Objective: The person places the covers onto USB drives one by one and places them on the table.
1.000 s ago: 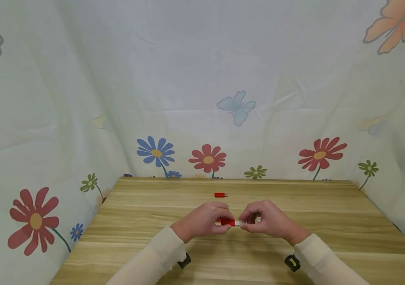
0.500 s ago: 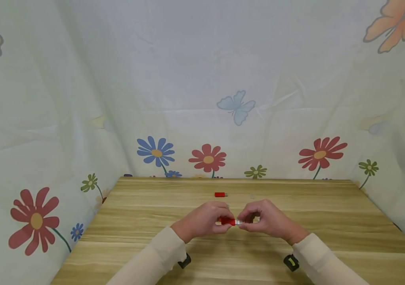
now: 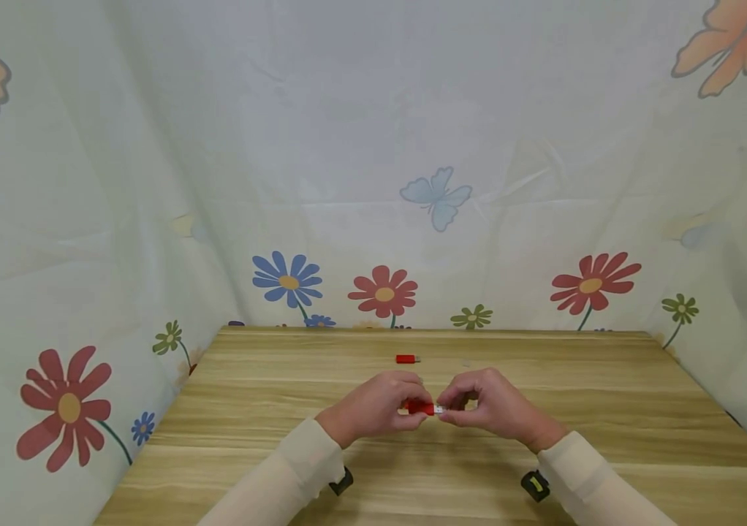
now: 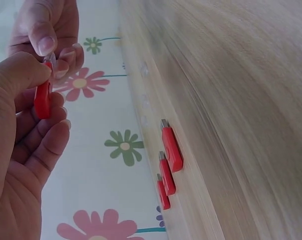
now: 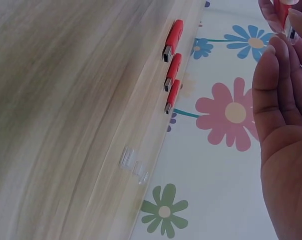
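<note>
My left hand (image 3: 383, 405) grips a red USB stick (image 4: 42, 100) between thumb and fingers, its metal plug pointing toward my right hand (image 3: 495, 408). The right thumb and fingertips pinch a small clear cap (image 4: 52, 59) at the plug end. In the right wrist view the plug (image 5: 292, 34) shows close by the right fingertips, and the rest of the stick is mostly hidden by fingers. Both hands are held above the table, nearly meeting.
Farther back on the wooden table (image 3: 268, 409) lie three red USB sticks in a row, the nearest stick (image 4: 172, 149) with its bare plug showing. Small clear caps (image 5: 127, 157) lie beside them. A flowered curtain (image 3: 321, 219) hangs behind the table edge.
The right hand has shifted slightly left, toward the left hand, with its fingertips closer along the plug. The left hand keeps its grip on the USB stick and stays almost still.
</note>
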### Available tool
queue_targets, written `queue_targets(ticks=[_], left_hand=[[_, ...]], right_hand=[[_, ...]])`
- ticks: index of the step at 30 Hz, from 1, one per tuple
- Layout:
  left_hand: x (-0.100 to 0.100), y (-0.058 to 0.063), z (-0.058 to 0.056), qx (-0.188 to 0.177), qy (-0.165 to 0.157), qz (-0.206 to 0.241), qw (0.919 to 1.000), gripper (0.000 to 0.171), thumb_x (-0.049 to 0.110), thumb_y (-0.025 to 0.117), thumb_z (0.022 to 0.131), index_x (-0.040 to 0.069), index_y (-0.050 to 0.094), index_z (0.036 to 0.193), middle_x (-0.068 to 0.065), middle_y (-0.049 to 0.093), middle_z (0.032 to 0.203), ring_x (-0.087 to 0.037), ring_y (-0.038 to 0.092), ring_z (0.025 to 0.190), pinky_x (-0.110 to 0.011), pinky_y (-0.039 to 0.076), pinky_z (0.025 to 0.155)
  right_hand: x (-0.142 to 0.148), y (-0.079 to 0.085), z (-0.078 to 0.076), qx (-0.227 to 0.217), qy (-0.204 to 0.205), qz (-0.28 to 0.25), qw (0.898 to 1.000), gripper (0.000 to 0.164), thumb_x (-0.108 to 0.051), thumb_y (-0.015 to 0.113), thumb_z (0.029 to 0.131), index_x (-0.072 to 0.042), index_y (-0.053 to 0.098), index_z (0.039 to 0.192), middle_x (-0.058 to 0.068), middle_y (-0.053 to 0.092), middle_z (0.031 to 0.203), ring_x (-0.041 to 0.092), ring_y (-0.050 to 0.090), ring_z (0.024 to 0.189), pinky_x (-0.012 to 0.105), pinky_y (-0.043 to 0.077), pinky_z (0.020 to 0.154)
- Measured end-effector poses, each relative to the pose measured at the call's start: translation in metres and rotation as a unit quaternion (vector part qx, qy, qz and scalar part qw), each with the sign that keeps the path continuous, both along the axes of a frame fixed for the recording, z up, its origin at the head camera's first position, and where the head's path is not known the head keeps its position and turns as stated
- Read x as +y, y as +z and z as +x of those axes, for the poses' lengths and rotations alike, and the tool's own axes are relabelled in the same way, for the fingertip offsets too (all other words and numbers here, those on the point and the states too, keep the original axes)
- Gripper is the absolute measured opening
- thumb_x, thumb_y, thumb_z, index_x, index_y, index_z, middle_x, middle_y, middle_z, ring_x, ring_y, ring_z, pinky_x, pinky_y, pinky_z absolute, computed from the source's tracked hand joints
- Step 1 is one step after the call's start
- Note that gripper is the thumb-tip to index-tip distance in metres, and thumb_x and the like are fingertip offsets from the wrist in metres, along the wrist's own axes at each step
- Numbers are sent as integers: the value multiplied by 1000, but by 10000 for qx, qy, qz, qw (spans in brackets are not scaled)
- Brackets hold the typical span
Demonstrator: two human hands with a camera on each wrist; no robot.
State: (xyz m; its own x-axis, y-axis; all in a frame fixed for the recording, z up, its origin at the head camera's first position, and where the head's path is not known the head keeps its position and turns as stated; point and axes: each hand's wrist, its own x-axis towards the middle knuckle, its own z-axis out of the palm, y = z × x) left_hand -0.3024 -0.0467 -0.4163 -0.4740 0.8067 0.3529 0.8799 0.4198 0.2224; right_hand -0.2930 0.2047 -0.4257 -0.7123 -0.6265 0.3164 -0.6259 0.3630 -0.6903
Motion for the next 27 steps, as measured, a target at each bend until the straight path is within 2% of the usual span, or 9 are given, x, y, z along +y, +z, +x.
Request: queue_targets(ticks=[13, 22, 27], left_hand=[[5, 2, -1, -117, -125, -212, 9996, 15, 19, 78, 91, 16, 79, 106, 8, 72, 96, 3, 58, 82, -5, 48, 81], [2, 1, -2, -170, -65, -467, 9987, 19, 20, 80, 90, 17, 80, 109, 8, 69, 95, 2, 57, 79, -6, 49, 79], [-1, 1, -3, -46, -67, -482, 9988, 19, 21, 80, 91, 17, 80, 109, 8, 70, 96, 2, 58, 79, -5, 49, 79]], right_hand=[[0, -2, 2, -54, 61, -164, 9998, 11, -24, 80, 89, -20, 80, 99, -1, 79, 95, 7, 70, 80, 30, 61, 74], [-6, -8, -2, 124, 151, -198, 9996, 8, -21, 79, 90, -22, 80, 98, -4, 78, 93, 6, 70, 78, 31, 62, 72], [-10, -7, -3, 85, -32, -55, 9999, 8, -22, 80, 89, -24, 80, 97, -8, 77, 91, 6, 69, 76, 31, 61, 72]])
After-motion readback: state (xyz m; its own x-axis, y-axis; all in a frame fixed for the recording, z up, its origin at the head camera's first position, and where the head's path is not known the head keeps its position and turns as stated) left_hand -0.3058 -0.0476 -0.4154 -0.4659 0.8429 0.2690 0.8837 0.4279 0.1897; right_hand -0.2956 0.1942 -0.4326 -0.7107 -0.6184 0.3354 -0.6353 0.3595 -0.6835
